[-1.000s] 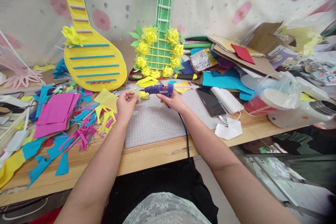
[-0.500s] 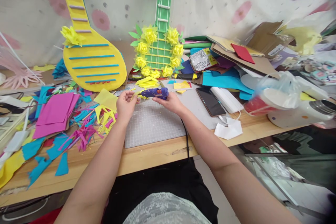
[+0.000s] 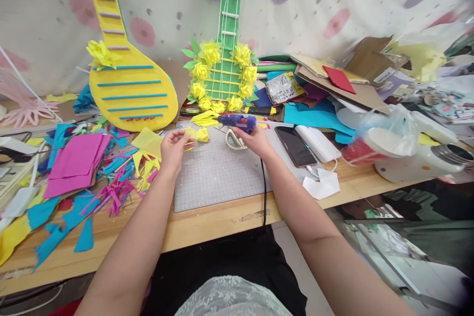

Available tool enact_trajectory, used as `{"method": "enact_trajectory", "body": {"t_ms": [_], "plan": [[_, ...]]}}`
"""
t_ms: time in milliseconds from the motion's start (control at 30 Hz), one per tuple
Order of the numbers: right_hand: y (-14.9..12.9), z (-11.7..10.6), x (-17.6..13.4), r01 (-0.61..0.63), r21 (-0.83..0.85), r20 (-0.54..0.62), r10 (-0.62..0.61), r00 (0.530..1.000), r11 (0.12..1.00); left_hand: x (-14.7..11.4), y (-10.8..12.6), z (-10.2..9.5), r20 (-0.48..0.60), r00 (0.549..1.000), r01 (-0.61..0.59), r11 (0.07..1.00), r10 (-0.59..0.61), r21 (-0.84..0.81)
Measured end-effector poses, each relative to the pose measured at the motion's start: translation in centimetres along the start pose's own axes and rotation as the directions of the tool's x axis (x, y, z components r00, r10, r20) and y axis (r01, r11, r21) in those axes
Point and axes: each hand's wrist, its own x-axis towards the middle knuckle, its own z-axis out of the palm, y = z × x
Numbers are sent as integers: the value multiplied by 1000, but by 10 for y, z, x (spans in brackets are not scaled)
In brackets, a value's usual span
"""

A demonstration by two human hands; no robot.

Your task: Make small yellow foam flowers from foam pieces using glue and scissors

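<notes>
Right hand [image 3: 255, 139], fingers clamped on the glue gun [image 3: 237, 120], has drawn it off toward three o'clock; left hand [image 3: 172, 147] pinches the yellow flower [image 3: 198, 134], gluing apparently done.

No writing anywhere here is sharp enough to read.

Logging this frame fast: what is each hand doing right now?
Left hand: closed on a yellow paper flower.
Right hand: closed on the blue glue gun, nozzle pointing left, apart from the flower.
</notes>
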Motion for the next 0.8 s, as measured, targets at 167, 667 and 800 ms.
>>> {"method": "enact_trajectory", "body": {"t_ms": [167, 667, 800], "plan": [[18, -45, 9, -100, 81, -108, 108, 988, 992, 7, 4, -7, -31, 999, 17, 997, -19, -71], [72, -62, 11, -341, -190, -217, 300, 929, 920, 19, 34, 4, 179, 983, 27, 997, -38, 66], [66, -65, 6, -375, -281, -198, 329, 923, 883, 19, 38, 3, 208, 978, 18, 996, -36, 87]]}}
